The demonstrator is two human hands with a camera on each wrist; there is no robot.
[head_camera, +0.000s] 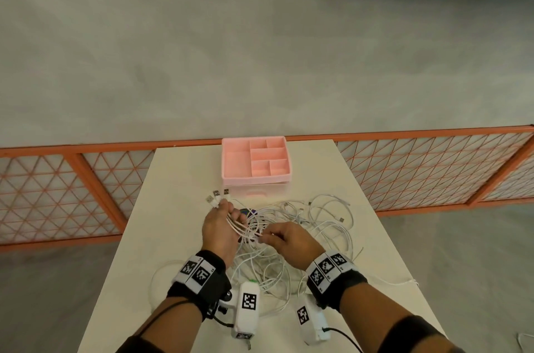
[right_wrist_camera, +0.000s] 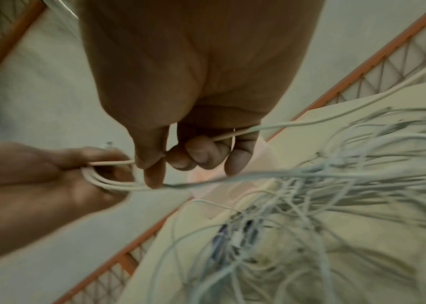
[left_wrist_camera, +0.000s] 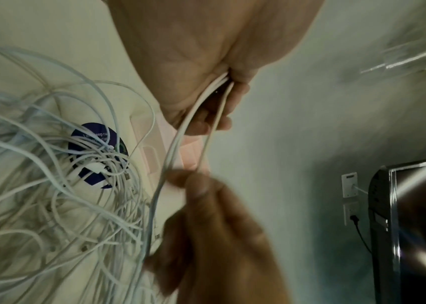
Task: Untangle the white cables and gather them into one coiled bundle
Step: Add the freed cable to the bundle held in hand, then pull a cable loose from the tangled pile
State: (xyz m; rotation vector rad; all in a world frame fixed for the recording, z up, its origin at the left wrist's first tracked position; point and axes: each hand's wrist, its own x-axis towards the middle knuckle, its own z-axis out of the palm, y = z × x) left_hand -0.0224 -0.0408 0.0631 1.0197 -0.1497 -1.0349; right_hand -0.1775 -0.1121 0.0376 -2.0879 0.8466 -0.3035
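A tangle of white cables (head_camera: 289, 225) lies spread over the middle of the white table (head_camera: 179, 179). My left hand (head_camera: 222, 222) grips several cable ends, and their USB plugs (head_camera: 218, 196) fan out past the fingers. From this hand the strands (left_wrist_camera: 178, 139) run down into the heap (left_wrist_camera: 51, 185). My right hand (head_camera: 284, 237) is just to the right, pinching one cable (right_wrist_camera: 235, 134) between thumb and curled fingers. In the right wrist view the left hand (right_wrist_camera: 51, 176) holds a looped bunch of strands (right_wrist_camera: 108, 183). The cable heap (right_wrist_camera: 336, 195) is blurred there.
A pink compartment organiser (head_camera: 255, 160) stands at the table's far edge, behind the cables. A round dark purple sticker (left_wrist_camera: 95, 154) lies under the tangle. One cable trails off toward the right table edge (head_camera: 404, 283). An orange lattice fence (head_camera: 433, 167) runs behind the table.
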